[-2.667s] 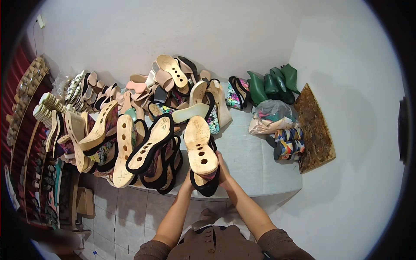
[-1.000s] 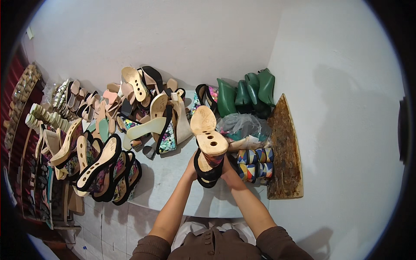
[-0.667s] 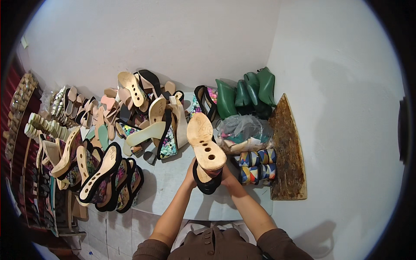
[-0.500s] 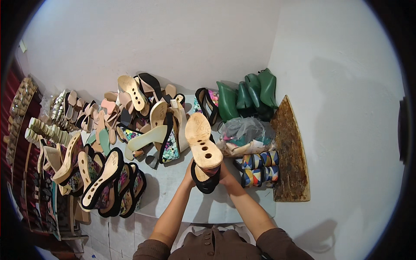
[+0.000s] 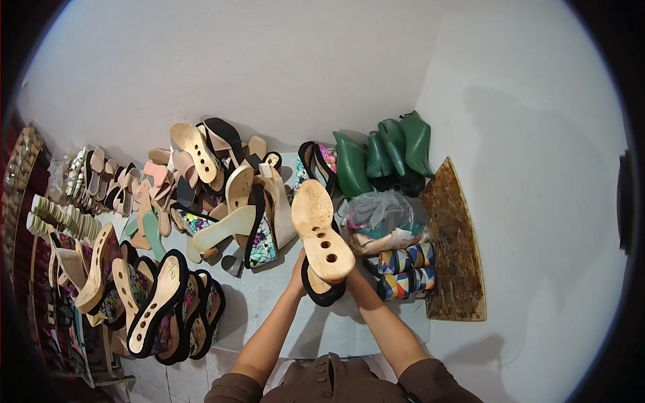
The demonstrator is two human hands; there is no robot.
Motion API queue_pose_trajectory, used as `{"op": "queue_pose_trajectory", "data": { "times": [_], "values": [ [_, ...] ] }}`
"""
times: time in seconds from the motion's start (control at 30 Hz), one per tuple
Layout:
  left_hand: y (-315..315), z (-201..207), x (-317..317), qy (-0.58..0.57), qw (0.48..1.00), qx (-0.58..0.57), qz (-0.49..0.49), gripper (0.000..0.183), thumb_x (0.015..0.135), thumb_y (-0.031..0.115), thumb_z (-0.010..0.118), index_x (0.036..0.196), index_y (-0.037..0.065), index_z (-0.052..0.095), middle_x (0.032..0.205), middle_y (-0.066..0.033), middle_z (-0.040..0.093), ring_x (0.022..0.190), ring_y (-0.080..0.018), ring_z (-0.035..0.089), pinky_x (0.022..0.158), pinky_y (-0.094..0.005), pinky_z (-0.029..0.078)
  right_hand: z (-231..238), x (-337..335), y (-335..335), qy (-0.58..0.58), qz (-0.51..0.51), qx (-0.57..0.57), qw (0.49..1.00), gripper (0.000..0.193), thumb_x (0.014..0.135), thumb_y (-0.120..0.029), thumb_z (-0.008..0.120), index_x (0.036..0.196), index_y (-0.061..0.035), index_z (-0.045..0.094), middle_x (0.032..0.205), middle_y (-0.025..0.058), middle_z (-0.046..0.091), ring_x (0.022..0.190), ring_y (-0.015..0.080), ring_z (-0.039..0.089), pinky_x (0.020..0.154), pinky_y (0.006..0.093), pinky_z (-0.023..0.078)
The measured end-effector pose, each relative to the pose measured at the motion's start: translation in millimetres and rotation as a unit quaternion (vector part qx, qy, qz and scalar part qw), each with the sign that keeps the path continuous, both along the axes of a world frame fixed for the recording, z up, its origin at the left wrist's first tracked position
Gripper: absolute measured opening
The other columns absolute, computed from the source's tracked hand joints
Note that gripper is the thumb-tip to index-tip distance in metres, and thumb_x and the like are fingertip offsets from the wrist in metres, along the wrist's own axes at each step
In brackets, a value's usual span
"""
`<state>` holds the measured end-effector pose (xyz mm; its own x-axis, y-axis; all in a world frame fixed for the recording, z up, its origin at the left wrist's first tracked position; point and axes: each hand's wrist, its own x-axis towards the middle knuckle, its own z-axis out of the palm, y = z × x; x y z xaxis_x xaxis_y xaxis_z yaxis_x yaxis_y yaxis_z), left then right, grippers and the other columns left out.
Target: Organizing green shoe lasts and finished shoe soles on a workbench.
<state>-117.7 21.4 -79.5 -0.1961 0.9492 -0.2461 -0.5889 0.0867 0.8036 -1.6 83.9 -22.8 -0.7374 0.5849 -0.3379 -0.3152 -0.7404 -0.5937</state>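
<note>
Hands meet over a pale tabletop [image 5: 269, 316]: the left hand [image 5: 297, 274] and right hand [image 5: 349, 282] are both closed around the heel end of a tan wooden shoe sole [image 5: 320, 230] with three holes, held sole-up above the surface, toe pointing away. A black sole [image 5: 321, 290] sits beneath it, apparently gripped with it, though the fingers hide the join. Piled sandal soles [image 5: 154, 305] crowd the left; green heeled shoes [image 5: 383, 158] stand behind a plastic bag [image 5: 383, 218].
</note>
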Motion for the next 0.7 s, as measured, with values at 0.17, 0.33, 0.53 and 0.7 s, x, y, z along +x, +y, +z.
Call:
{"op": "queue_pose_trajectory", "data": {
  "times": [0.17, 0.33, 0.53, 0.7],
  "values": [
    [8.4, -1.1, 4.9, 0.134, 0.990, -0.036, -0.008, 0.064, 0.093, 0.045, 0.040, 0.137, 0.000, 0.028, 0.133, -0.0159, 0.040, 0.122, -0.0238, 0.040, 0.099, -0.0317, 0.033, -48.6, 4.9, 13.6, 0.032, 0.006, -0.050, 0.998, 0.065, 0.089, -0.057, 0.034, 0.128, -0.0056, 0.044, 0.122, 0.0115, 0.054, 0.107, 0.0229, 0.056, 0.092, 0.0348, 0.044],
    [6.3, 23.8, -0.7, 0.182, 0.981, -0.069, -0.001, 0.066, 0.094, 0.048, 0.034, 0.133, -0.004, 0.031, 0.128, -0.0172, 0.045, 0.118, -0.0232, 0.044, 0.099, -0.0300, 0.032, -63.0, 9.0, 15.9, 0.070, -0.004, -0.057, 0.996, 0.055, 0.092, -0.047, 0.035, 0.128, -0.0066, 0.044, 0.122, 0.0099, 0.054, 0.107, 0.0213, 0.056, 0.091, 0.0348, 0.046],
    [3.7, 78.4, -1.4, 0.070, 0.991, -0.094, 0.060, 0.066, 0.095, 0.049, 0.025, 0.136, -0.003, 0.028, 0.136, -0.0187, 0.037, 0.125, -0.0255, 0.037, 0.104, -0.0310, 0.026, -86.9, 18.7, 19.4, 0.109, -0.019, -0.068, 0.992, 0.043, 0.096, -0.034, 0.036, 0.129, -0.0077, 0.043, 0.122, 0.0079, 0.054, 0.107, 0.0194, 0.055, 0.089, 0.0349, 0.047],
    [-5.4, 80.4, -12.6, 0.142, 0.980, -0.117, 0.073, 0.070, 0.090, 0.062, 0.017, 0.144, 0.018, 0.014, 0.149, -0.0086, 0.013, 0.137, -0.0280, 0.010, 0.108, -0.0489, 0.003, -86.8, 25.1, 25.8, 0.127, 0.002, -0.075, 0.989, 0.040, 0.094, -0.025, 0.041, 0.129, -0.0051, 0.041, 0.123, 0.0093, 0.053, 0.105, 0.0220, 0.057, 0.088, 0.0350, 0.049]
  ]
}}
